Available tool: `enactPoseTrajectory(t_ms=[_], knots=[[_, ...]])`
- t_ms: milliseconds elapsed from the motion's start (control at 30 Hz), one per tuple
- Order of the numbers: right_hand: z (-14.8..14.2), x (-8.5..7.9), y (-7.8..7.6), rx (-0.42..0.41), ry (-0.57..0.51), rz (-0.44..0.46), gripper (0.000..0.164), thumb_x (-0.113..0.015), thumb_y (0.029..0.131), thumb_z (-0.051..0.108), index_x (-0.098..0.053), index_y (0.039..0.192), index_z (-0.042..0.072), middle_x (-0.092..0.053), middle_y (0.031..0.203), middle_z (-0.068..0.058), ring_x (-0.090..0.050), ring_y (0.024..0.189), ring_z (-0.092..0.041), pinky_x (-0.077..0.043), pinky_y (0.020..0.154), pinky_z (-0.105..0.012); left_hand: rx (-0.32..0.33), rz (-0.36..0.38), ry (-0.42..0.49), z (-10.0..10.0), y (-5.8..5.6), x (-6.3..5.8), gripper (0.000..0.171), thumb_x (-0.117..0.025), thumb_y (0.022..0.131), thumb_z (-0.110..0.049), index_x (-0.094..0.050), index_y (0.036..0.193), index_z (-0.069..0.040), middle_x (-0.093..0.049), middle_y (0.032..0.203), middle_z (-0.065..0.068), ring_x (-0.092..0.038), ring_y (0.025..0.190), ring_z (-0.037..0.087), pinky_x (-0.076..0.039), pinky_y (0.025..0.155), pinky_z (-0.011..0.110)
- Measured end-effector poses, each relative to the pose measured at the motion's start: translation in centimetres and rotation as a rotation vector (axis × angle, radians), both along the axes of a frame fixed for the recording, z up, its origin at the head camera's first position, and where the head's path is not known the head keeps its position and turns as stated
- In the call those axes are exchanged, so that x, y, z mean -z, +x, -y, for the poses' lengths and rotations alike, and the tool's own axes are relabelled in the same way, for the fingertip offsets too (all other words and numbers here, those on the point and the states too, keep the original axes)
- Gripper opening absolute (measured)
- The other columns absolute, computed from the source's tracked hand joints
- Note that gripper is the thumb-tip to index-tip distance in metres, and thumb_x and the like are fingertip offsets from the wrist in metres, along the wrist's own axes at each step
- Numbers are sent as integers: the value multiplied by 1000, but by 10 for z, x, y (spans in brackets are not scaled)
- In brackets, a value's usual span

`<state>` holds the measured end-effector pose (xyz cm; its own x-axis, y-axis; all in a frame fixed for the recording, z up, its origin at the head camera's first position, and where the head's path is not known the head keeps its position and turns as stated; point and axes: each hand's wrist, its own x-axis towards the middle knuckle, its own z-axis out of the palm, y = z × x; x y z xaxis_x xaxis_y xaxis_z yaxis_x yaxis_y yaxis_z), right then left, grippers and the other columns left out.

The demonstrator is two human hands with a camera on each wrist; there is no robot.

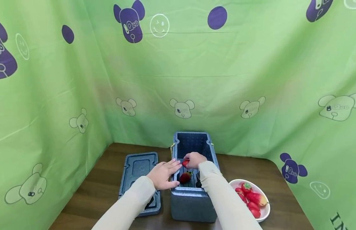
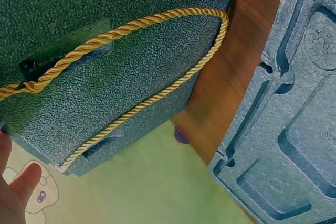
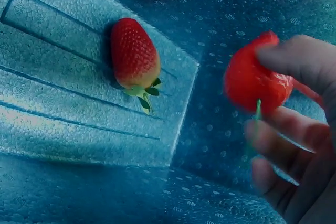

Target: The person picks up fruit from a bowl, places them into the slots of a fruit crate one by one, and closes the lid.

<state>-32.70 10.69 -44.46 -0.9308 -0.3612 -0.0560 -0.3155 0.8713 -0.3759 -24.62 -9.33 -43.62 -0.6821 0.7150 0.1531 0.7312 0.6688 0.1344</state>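
Note:
A blue-grey foam box (image 1: 192,206) stands uncovered, with twisted gold rope (image 2: 157,19) along its side. My left hand (image 1: 163,175) rests on the box's left rim with its fingers out straight; only some fingertips (image 2: 27,181) show in the left wrist view. Inside the box, my right hand (image 1: 196,159) pinches a glossy red fruit (image 3: 254,77) with a thin green stem between thumb and fingers. A strawberry (image 3: 134,53) with green leaves lies nearby on a raised, grooved ledge (image 3: 63,82) in the box, apart from the held fruit.
The foam lid (image 1: 141,166) lies flat on the wooden table (image 1: 94,179), left of the box. At the right, a white bowl (image 1: 267,212) holds several red fruits, one of them red and yellow (image 1: 259,198). A green printed curtain (image 1: 155,127) hangs behind and at both sides.

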Motion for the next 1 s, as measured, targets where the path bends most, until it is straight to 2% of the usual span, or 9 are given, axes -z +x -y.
enactPoseTrajectory(t_ms=[167,300,367,533,700,867,1000], knots=[[-6,8,11,14,-28,-35,26,-66,80,3,-71,105,6,-68,108,-11,-64,95,-25,-51,81,-40,10,36,-14,-5,6,7,64,-48,92,-47,-45,143,-8,-41,149,6,-32,140,21,-34,107,43],[-12,6,14,-22,-18,-27,28,-68,78,3,-71,106,5,-69,104,-12,-65,95,-25,-51,81,-39,38,41,3,-7,8,9,64,-47,93,-47,-46,143,-6,-42,148,8,-33,139,23,-35,107,44],[-17,-4,13,-57,-28,-34,30,-68,76,2,-71,106,4,-70,98,-11,-65,89,-23,-52,78,-36,41,32,16,-6,8,7,64,-48,92,-46,-46,142,-6,-42,147,9,-33,139,24,-35,106,44],[-31,-46,10,-139,-60,-51,35,-65,74,1,-69,109,-1,-68,87,-10,-62,80,-20,-51,71,-33,35,18,32,-4,3,-2,64,-49,92,-44,-47,142,-5,-42,148,9,-33,139,25,-35,106,46],[-61,-80,16,-144,-68,-95,38,-63,73,4,-68,110,-2,-67,88,-13,-61,81,-22,-50,73,-35,36,19,34,-4,-1,-6,64,-49,91,-45,-47,142,-6,-41,148,9,-33,139,26,-35,105,47],[-106,-97,26,-80,-57,-110,40,-65,74,5,-65,112,-5,-66,86,-12,-60,80,-23,-50,75,-39,58,5,51,-6,-3,-6,64,-49,91,-44,-48,141,-4,-42,147,11,-34,138,27,-36,105,48],[-145,-98,40,-48,-34,-57,44,-69,72,6,-62,113,-9,-66,85,-12,-62,79,-24,-51,73,-39,59,11,62,-5,-2,-5,64,-49,91,-44,-47,141,-4,-42,147,12,-34,138,28,-35,105,48]])
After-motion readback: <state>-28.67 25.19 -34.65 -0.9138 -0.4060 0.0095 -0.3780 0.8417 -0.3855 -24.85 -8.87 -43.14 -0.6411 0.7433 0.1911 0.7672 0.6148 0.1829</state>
